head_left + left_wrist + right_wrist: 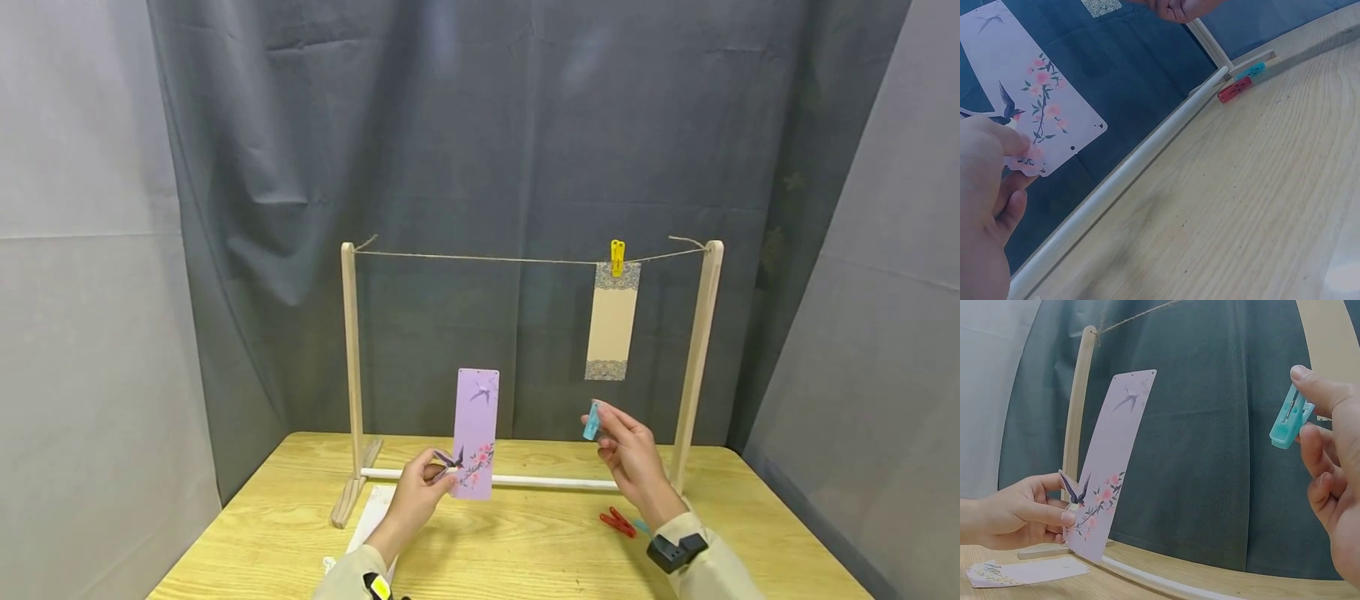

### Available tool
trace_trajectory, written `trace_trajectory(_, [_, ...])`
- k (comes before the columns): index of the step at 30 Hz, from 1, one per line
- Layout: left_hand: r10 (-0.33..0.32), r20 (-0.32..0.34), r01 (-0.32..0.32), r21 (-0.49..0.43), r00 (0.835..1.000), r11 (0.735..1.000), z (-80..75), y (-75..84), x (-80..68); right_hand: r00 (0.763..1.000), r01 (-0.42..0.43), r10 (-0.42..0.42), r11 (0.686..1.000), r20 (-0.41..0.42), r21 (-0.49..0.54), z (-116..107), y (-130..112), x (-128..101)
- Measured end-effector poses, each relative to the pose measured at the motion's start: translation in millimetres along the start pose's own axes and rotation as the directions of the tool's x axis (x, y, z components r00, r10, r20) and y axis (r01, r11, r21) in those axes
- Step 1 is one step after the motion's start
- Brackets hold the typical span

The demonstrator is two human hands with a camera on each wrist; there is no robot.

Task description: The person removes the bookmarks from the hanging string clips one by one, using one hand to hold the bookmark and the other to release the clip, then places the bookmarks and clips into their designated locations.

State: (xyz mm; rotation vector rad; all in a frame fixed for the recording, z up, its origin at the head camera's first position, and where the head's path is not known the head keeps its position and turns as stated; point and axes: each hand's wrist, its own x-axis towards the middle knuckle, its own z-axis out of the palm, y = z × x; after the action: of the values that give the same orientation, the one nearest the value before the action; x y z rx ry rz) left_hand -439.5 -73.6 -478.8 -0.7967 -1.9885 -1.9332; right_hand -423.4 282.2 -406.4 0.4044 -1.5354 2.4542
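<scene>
My left hand (422, 493) pinches a lilac bookmark (476, 417) by its lower left edge, where a swallow cut-out sticks out. The bookmark stands nearly upright, with pink blossoms low down and a second bird near the top. Between thumb and fingers, my right hand (632, 454) holds a light blue clothespin (1291, 415), below a beige bookmark (613, 325) with patterned ends. A yellow clothespin (617, 257) fixes that beige bookmark to the twine (480, 258). The lilac bookmark hangs in the air below the twine, apart from it.
The twine runs between two wooden posts (351, 350), joined low down by a white rod (540, 482). On the table (540, 558) lie a red clothespin (618, 522) and a blue clothespin (1250, 71), near the right post. Pale bookmarks (1029, 572) lie at the left.
</scene>
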Motion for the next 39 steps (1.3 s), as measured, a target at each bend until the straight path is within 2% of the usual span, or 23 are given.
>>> trace_trajectory(4, [0.005, 0.001, -0.005, 0.024, 1.0, 1.0, -3.9, -1.9, -3.6, 1.0, -0.006, 0.006, 1.0, -0.009, 0.012, -3, 2, -3])
trace_trajectory(9, [-0.018, 0.005, 0.018, 0.03, 1.0, 0.999, -8.7, -2.8, -9.1, 1.0, -0.026, 0.026, 0.999, -0.003, 0.036, -5, 6, -8])
trace_trajectory(21, [-0.069, 0.021, 0.068, 0.034, 0.997, 0.997, -22.6, -1.8, -21.3, 0.999, -0.023, 0.023, 1.0, -0.045, -0.002, -14, 16, -15])
trace_trajectory(26, [-0.09, -0.002, 0.09, 0.037, 0.996, 0.995, -27.5, -1.5, -25.4, 0.998, -0.023, 0.023, 1.0, -0.061, -0.009, -22, 18, -16])
trace_trajectory(31, [-0.077, -0.026, 0.078, 0.039, 0.997, 0.996, -32.3, -2.4, -32.0, 0.998, -0.03, 0.031, 1.0, -0.057, 0.004, -25, 19, -19])
trace_trajectory(39, [-0.1, -0.025, 0.101, 0.024, 0.995, 0.995, -40.0, -2.8, -41.9, 0.999, -0.012, 0.011, 0.999, -0.04, -0.041, -27, 21, -24])
